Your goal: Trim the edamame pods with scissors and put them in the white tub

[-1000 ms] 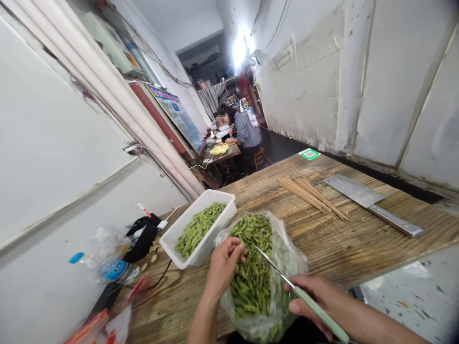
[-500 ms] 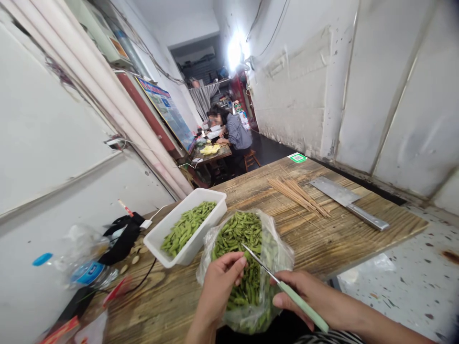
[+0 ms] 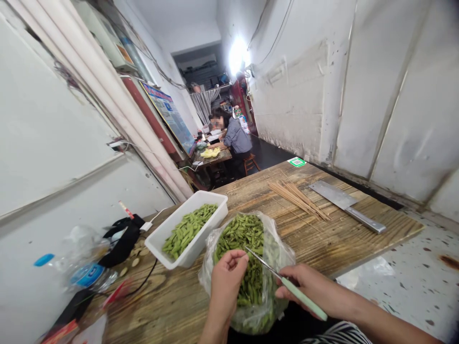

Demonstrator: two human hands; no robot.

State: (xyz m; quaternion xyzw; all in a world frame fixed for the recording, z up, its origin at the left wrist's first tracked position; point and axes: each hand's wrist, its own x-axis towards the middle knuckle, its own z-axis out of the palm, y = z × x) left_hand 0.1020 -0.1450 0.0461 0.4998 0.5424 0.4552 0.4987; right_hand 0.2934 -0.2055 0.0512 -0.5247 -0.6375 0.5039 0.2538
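A clear plastic bag (image 3: 283,248) full of green edamame pods (image 3: 247,229) stands open at the near edge of the table, below both my hands. My left hand (image 3: 229,274) is over the bag's left side, thumb and fingers pinched together; whatever lies between the fingertips is hidden. Scissors (image 3: 301,297) with pale green handles are gripped in my right hand (image 3: 308,284). Their blades point up and left, the tips close by my left fingertips. To the left of the bag, a white plastic tub (image 3: 195,258) holds more pods (image 3: 186,231).
Bamboo skewers (image 3: 297,198) and a cleaver (image 3: 333,195) lie on the wooden table (image 3: 154,306) to the right. At left are a water bottle (image 3: 89,274), a black bag (image 3: 124,239) and a cable. Farther back, a person (image 3: 236,136) sits at another table.
The view has shifted slightly. A green bit that showed at my left fingertips is out of sight now. Both hands stay over the bag, and the scissors keep nearly the same angle.
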